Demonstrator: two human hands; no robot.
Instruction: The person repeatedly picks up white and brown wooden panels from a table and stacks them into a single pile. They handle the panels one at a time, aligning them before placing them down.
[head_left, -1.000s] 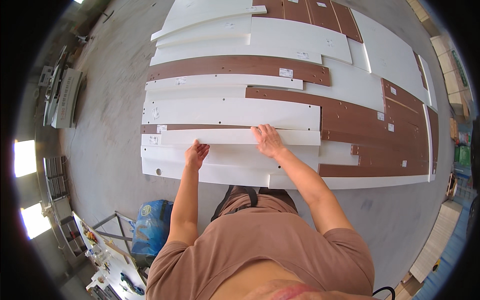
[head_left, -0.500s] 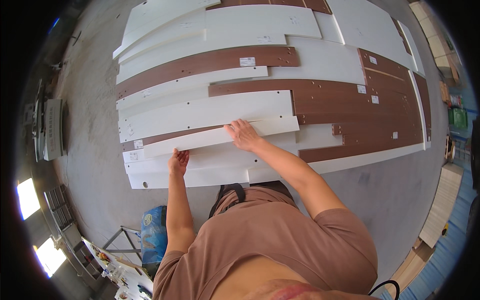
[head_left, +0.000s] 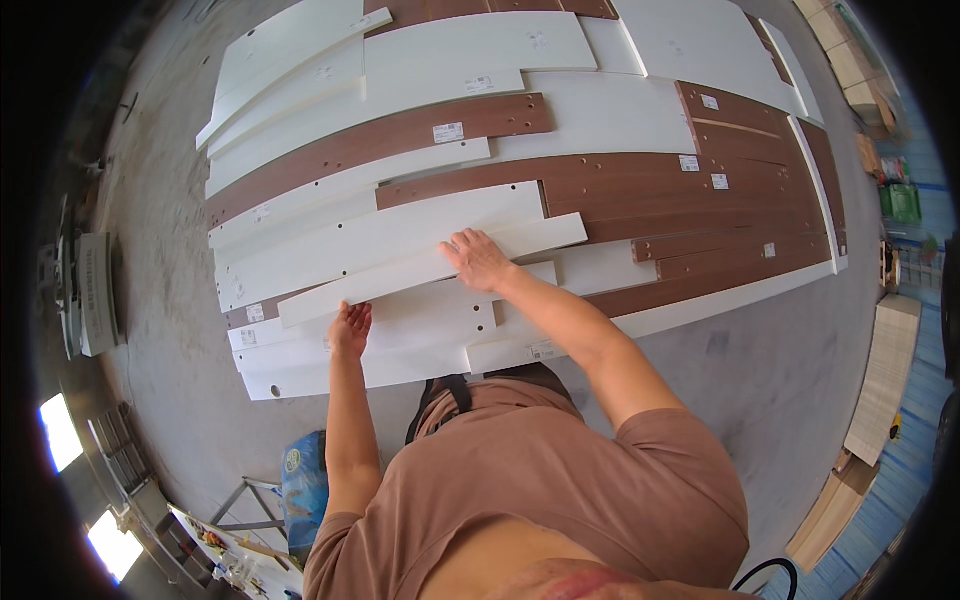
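A long narrow white board [head_left: 385, 281] lies slantwise over the stacked panels, its right end farther from me than its left. My left hand [head_left: 350, 328] holds its near edge close to the left end, thumb on the edge and fingers curled beneath. Over the board's middle, my right hand [head_left: 474, 261] grips with its fingers bent over the far edge. Just beyond lies a wider white panel [head_left: 440, 217] with dark holes. On the near side is another white panel [head_left: 420, 328], with small holes and a round hole at its left corner.
Brown drilled panels [head_left: 640, 195] with white labels spread to the right, and more white panels [head_left: 460, 55] lie at the far side. A blue bag [head_left: 305, 485] stands at lower left beside a metal frame [head_left: 245, 505]. Light wooden boards [head_left: 880, 375] lie along the right.
The narrow white board has swung, its right end moving away from me, uncovering more of the panels beneath. Both hands keep hold of it. The whole view has shifted slightly.
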